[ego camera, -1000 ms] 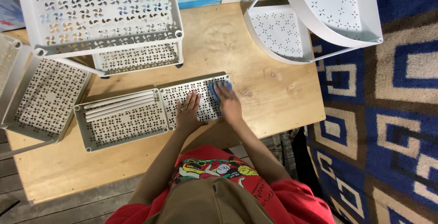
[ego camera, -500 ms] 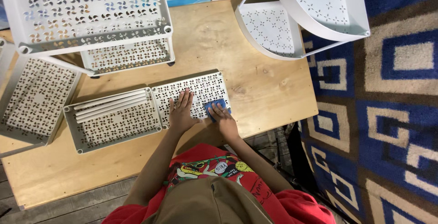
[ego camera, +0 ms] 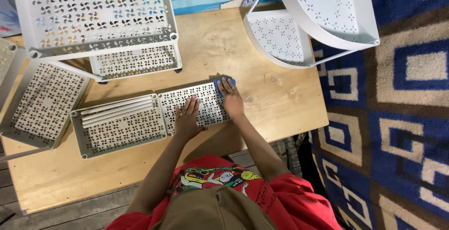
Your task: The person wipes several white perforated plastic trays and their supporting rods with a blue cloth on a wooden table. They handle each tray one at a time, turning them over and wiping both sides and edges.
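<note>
Wiping in progress: the right hand [ego camera: 231,100] presses a blue cloth [ego camera: 220,84], fingers apparently closed over it, at the far right corner of the perforated white shelf panel [ego camera: 206,100]. The left hand [ego camera: 188,119], fingers spread flat, steadies it. The next stroke calls for sustained bracing.

Taking the wooden table [ego camera: 262,113] as landmark, two flat perforated trays [ego camera: 119,127] [ego camera: 199,101] lay side by side on its near part. Three white tubes [ego camera: 117,109] rested in the left one. One blue cloth [ego camera: 220,84] was there. Two rectangular shelf racks [ego camera: 98,19] [ego camera: 37,99] and one rounded rack [ego camera: 318,19] stood at its far side.
</note>
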